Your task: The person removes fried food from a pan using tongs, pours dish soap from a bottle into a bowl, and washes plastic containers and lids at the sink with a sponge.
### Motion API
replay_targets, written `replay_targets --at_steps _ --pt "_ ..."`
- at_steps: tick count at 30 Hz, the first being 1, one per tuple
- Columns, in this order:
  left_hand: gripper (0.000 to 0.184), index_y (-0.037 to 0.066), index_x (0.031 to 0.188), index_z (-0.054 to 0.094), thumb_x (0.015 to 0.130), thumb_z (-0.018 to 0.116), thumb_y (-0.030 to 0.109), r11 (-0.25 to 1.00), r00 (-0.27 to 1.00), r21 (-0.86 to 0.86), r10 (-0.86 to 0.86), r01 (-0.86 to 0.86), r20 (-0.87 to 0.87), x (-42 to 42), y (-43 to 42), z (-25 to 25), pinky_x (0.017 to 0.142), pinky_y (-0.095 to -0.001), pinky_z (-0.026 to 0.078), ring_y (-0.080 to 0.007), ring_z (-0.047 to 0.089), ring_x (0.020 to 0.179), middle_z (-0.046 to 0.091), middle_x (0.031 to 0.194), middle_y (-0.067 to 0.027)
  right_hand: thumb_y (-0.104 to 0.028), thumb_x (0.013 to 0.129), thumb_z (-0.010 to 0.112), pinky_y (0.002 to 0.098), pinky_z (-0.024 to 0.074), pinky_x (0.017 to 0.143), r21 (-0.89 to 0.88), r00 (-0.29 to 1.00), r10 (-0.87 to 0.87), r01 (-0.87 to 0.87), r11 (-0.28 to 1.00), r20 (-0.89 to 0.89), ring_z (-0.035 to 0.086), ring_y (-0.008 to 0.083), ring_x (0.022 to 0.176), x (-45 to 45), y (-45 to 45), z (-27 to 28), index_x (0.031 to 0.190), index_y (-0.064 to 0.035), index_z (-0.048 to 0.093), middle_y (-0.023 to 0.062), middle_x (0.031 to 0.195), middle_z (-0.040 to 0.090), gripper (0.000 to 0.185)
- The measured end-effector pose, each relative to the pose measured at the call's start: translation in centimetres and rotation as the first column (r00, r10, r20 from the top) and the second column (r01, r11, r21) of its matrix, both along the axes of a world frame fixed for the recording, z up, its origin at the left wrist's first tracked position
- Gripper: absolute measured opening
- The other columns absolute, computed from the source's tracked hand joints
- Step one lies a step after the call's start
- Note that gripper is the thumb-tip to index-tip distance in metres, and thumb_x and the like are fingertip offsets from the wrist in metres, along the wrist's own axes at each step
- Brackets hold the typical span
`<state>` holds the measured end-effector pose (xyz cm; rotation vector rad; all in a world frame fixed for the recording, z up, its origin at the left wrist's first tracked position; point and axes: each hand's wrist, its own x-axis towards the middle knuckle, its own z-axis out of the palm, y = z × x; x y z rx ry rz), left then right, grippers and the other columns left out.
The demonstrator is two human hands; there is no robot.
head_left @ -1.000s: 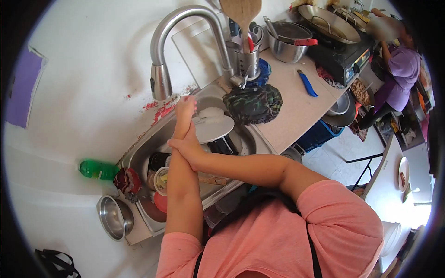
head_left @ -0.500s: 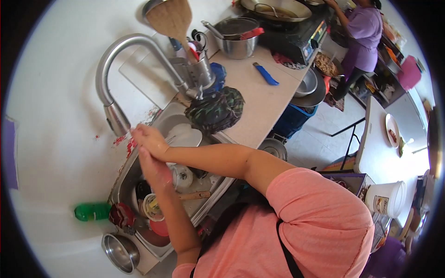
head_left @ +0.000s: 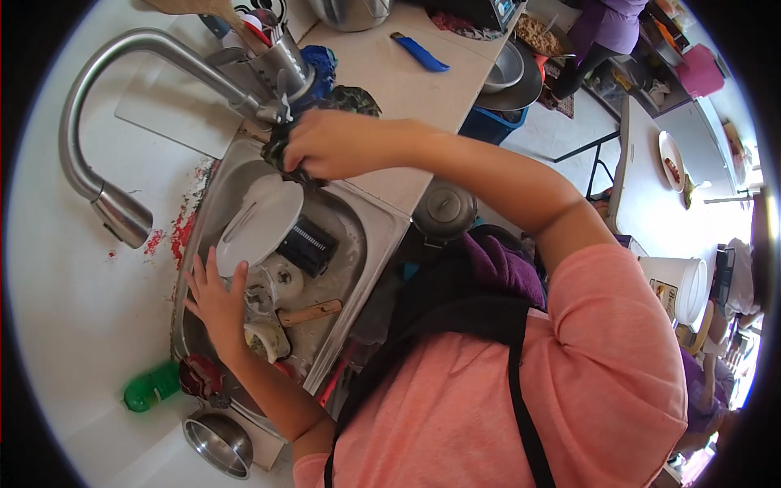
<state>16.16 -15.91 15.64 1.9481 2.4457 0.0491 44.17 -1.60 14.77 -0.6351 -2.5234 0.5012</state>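
Note:
My right hand point(head_left: 329, 146) has its fingers closed on a dark camouflage-patterned cloth point(head_left: 358, 100) at the sink's corner, beside the faucet base. Over the sink point(head_left: 370, 224), my left hand point(head_left: 216, 302) is spread with nothing in it. Close to its fingertips lies a white plate point(head_left: 264, 220). A black slotted piece point(head_left: 307, 246), a clear plastic item point(head_left: 260, 291) and a wooden handle point(head_left: 311, 313) lie in the basin too. The curved faucet point(head_left: 122, 213) rises on the left, above the wall side.
A utensil holder point(head_left: 281, 65) stands behind the faucet, and a blue-handled tool point(head_left: 421, 52) lies on the counter. A green bottle point(head_left: 152, 388) and a steel bowl point(head_left: 220, 445) sit beyond the sink's near end. A person in purple point(head_left: 606, 32) stands farther off.
My hands were together under the faucet; now they are apart. The right has gone to the cloth and grips it, while the left has dropped over the sink with fingers spread. The view has shifted.

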Motion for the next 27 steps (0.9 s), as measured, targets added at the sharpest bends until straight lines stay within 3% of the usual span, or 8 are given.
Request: replay_targets --at_steps 3,5,10,13,17,20,24,27 --pt "0.052 0.006 0.128 0.05 0.085 0.063 0.033 0.964 0.849 0.187 -0.254 0.187 0.463 3.4 1.1 2.6 0.103 -0.0356 0.033 -0.0325 0.044 0.123 0.046 0.133 -0.0177 -0.024 0.09 0.051 0.035 0.0458 0.086 -0.486 0.983 -0.045 -0.047 0.873 -0.176 0.058 0.0229 0.099 7.8 -2.8 1.0 0.106 -0.0067 0.063 0.0094 0.094 0.064 0.026" --pt "0.052 0.004 0.127 0.051 0.085 0.064 0.031 0.904 0.69 0.214 -0.422 0.37 0.588 7.2 2.0 4.0 0.103 -0.036 0.033 -0.0303 0.045 0.123 0.049 0.131 -0.0174 -0.032 0.093 0.049 0.034 0.0464 0.085 -0.677 0.993 -0.116 0.109 0.728 0.035 0.06 0.022 0.097 12.4 -4.4 -0.9 0.108 -0.0062 0.063 0.0108 0.098 0.064 0.032" --pt "0.048 0.001 0.125 0.051 0.087 0.063 0.027 0.699 0.326 0.179 -0.525 0.693 0.787 17.7 4.8 3.0 0.101 -0.0341 0.034 -0.0261 0.049 0.119 0.054 0.125 -0.0155 -0.041 0.09 0.052 0.0374 0.0465 0.08 -0.67 0.836 -0.05 0.471 0.574 0.546 0.061 0.0282 0.09 20.0 -11.2 -8.0 0.099 -0.0044 0.064 0.0151 0.098 0.064 0.04" --pt "0.041 0.001 0.125 0.052 0.091 0.057 0.024 0.689 0.155 0.051 -0.234 0.723 0.96 25.0 7.2 -0.8 0.096 -0.0314 0.041 -0.0173 0.053 0.112 0.056 0.122 -0.0093 -0.026 0.085 0.059 0.0392 0.0449 0.077 -0.566 0.9 -0.264 0.425 0.706 0.346 0.058 0.033 0.085 23.5 -13.6 -11.2 0.093 -0.003 0.063 0.0157 0.09 0.062 0.024" --pt "0.036 0.005 0.118 0.054 0.096 0.045 0.032 0.621 0.098 -0.296 0.333 0.726 0.938 34.9 9.9 -11.6 0.087 -0.03 0.045 -0.0153 0.058 0.099 0.059 0.111 -0.0064 -0.004 0.077 0.063 0.0416 0.0425 0.079 -0.197 0.549 -0.795 0.776 0.599 -0.258 0.054 0.0315 0.086 26.7 -12.5 -6.6 0.092 -0.0033 0.061 0.011 0.085 0.058 0.016" --pt "0.035 0.006 0.111 0.056 0.096 0.042 0.035 0.47 0.165 -0.465 0.548 0.751 0.82 43.7 8.4 -15.7 0.079 -0.0298 0.048 -0.0166 0.06 0.088 0.061 0.101 -0.0069 -0.007 0.076 0.063 0.0436 0.042 0.082 -0.099 0.542 -0.751 0.783 0.615 -0.378 0.055 0.0314 0.086 29.3 -10.6 -4.3 0.094 -0.0043 0.062 0.0123 0.089 0.059 0.019" --pt "0.033 0.008 0.107 0.056 0.095 0.043 0.035 0.259 0.173 -0.555 0.775 0.791 0.608 52.1 6.4 -18.2 0.078 -0.0309 0.049 -0.0176 0.06 0.086 0.061 0.097 -0.0071 -0.018 0.079 0.058 0.0457 0.039 0.09 -0.242 0.836 -0.548 0.524 0.816 -0.038 0.055 0.0317 0.099 33.3 -10.3 -6.7 0.102 -0.0067 0.063 0.0148 0.107 0.059 0.026" --pt "0.032 0.008 0.104 0.057 0.095 0.043 0.036 0.159 0.168 -0.575 0.865 0.803 0.474 55.6 6.2 -18.8 0.077 -0.0316 0.049 -0.0184 0.06 0.084 0.062 0.094 -0.0072 -0.022 0.082 0.05 0.0463 0.0372 0.093 -0.112 0.805 -0.509 0.501 0.858 -0.305 0.055 0.0328 0.103 37.1 -9.9 -8.3 0.108 -0.0051 0.061 0.0149 0.111 0.059 0.032"
